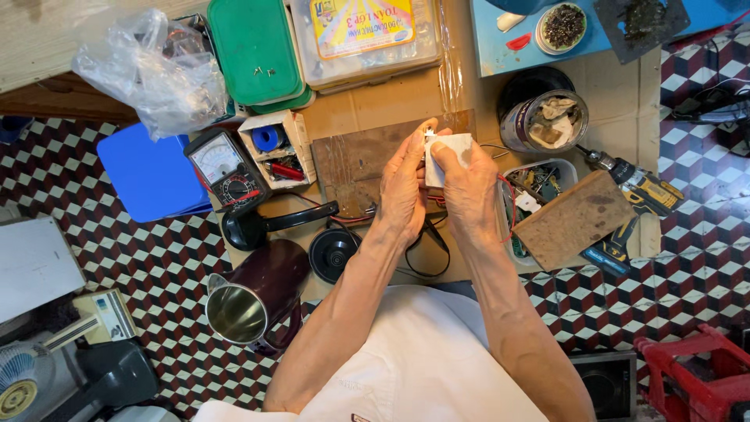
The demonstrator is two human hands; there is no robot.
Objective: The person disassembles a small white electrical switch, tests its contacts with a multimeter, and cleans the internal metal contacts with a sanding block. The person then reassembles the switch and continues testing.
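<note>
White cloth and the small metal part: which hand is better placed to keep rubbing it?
Right, probably. The right hand already pinches the white cloth against the small metal part, while the left hand steadies that part.

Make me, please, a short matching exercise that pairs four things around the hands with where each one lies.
Things:
1. multimeter
2. cordless drill
3. kettle
4. white piece

Places:
A. on the patterned floor, lower left of the hands
B. held between left hand and right hand
C. far right, beside a wooden block
D. left of the hands, by a blue stool

Pairs: 1-D, 2-C, 3-A, 4-B
</note>
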